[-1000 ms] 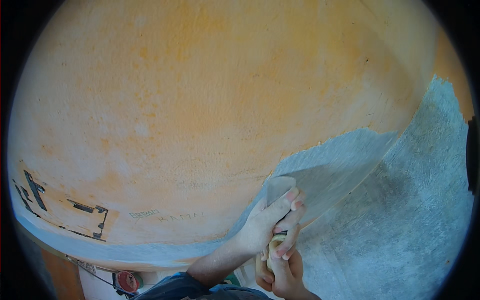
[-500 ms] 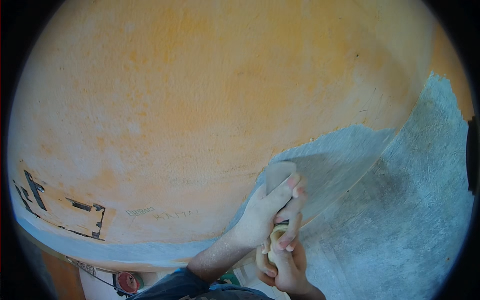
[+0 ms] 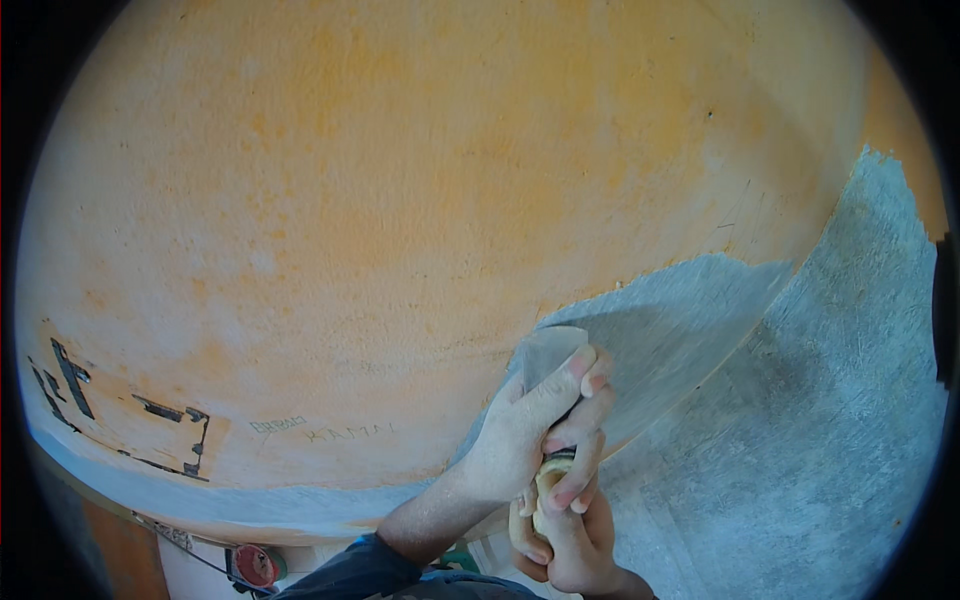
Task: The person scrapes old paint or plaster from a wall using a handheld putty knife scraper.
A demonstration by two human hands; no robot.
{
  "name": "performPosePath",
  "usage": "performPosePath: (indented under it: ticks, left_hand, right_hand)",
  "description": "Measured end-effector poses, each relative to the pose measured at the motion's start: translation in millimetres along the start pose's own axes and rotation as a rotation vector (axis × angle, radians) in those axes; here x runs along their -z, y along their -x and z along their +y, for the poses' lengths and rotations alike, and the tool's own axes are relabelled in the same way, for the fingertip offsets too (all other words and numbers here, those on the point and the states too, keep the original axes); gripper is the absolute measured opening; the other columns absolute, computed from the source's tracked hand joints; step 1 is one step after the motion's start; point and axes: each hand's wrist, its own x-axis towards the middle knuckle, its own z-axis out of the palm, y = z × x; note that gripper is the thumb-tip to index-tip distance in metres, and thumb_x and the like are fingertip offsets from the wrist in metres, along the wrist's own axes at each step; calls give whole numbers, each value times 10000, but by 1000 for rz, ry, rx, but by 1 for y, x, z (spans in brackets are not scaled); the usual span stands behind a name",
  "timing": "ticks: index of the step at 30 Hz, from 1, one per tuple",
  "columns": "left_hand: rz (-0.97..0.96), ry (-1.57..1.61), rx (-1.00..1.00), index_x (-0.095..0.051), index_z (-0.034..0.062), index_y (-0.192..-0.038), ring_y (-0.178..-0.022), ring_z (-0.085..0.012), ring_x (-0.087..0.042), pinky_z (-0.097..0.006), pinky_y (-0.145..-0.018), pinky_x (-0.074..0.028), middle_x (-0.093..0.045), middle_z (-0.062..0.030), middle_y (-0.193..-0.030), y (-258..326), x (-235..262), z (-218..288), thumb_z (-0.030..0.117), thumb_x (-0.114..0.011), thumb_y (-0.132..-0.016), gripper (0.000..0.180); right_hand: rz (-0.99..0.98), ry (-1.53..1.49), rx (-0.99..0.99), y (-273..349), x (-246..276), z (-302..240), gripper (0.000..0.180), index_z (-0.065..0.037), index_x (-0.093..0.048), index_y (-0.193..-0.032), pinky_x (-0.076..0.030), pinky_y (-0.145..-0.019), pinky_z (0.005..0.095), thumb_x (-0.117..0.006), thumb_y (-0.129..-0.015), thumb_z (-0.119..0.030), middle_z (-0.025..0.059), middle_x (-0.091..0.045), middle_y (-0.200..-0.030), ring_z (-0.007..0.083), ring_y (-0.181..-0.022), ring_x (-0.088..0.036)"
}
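Hands, two, both bare and both engaged: the left hand [image 3: 528, 432], fingers curled closed round the upper part of the tool, thumb laid forward along the blade; the right hand [image 3: 578, 552], set just below it, fingers closed round the lower part of the handle. Scraper [image 3: 552, 352], one, held in both hands at lower centre, pointing up and away from the person; one flat grey blade [image 3: 548, 345], its far edge at the border between paint and stripped ground, contact with the wall not certain; one pale yellow handle [image 3: 547, 482], mostly covered by fingers. Wall [image 3: 400, 180], painted orange, worn and mottled; bared grey area [image 3: 690, 310], one, ragged-edged, beside the blade and narrowing leftward into a strip along the base. Adjoining grey face [image 3: 790, 440], one, at right, below a remnant of orange. Black painted marks [image 3: 72, 378], a broken group at far left, count uncertain. Inscriptions, two, short: one greenish [image 3: 277, 425], one fainter [image 3: 350, 432] to its right. Bucket [image 3: 258, 566], one, reddish inside, at lower left, well apart from the hands. Sleeve [image 3: 360, 572], one visible, dark blue, on the left arm.
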Motion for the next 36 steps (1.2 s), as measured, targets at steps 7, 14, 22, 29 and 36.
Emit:
performPosePath:
  ticks: [7,14,22,29,36]
  left_hand:
    - [-56,43,-12,-413,102,-922,-289,-137,-426,-298,-297,-443,-292,41,-533,-3,2,0,322,-315,-1035,266]
    - [-64,43,-14,-414,103,-941,-289,-132,-425,-297,-301,-448,-300,41,-540,0,9,-4,316,-316,-1035,253]
    - [-15,25,-32,-398,91,-902,-299,-105,-414,-251,-315,-429,-288,49,-529,-1,-1,-4,379,-399,-1012,308]
    - [-107,122,-89,-422,99,-919,-289,-111,-435,-286,-300,-471,-310,49,-537,1,11,-14,311,-325,-1032,259]
    - [-11,38,-112,-424,98,-935,-287,-110,-432,-292,-292,-466,-309,53,-533,-4,5,-9,291,-334,-1030,233]
  right_hand:
    - [-76,-35,-5,-1,0,4,271,-57,-417,-989,-237,-335,216,-433,-1007,-326,42,-393,-600,65,-403,-296]
    - [-74,-5,-7,-2,3,8,253,-53,-419,-990,-244,-326,218,-426,-1012,-305,45,-391,-594,75,-408,-312]
    - [-126,-98,-91,3,5,3,238,-63,-417,-939,-279,-399,199,-436,-1016,-287,0,-438,-638,53,-449,-355]
    - [-134,-56,-43,-1,7,2,275,-58,-420,-966,-274,-370,204,-428,-1014,-328,20,-421,-637,63,-431,-335]
    - [-158,-75,-87,1,12,-2,270,-58,-423,-941,-287,-395,199,-411,-1022,-315,-3,-429,-635,55,-443,-351]
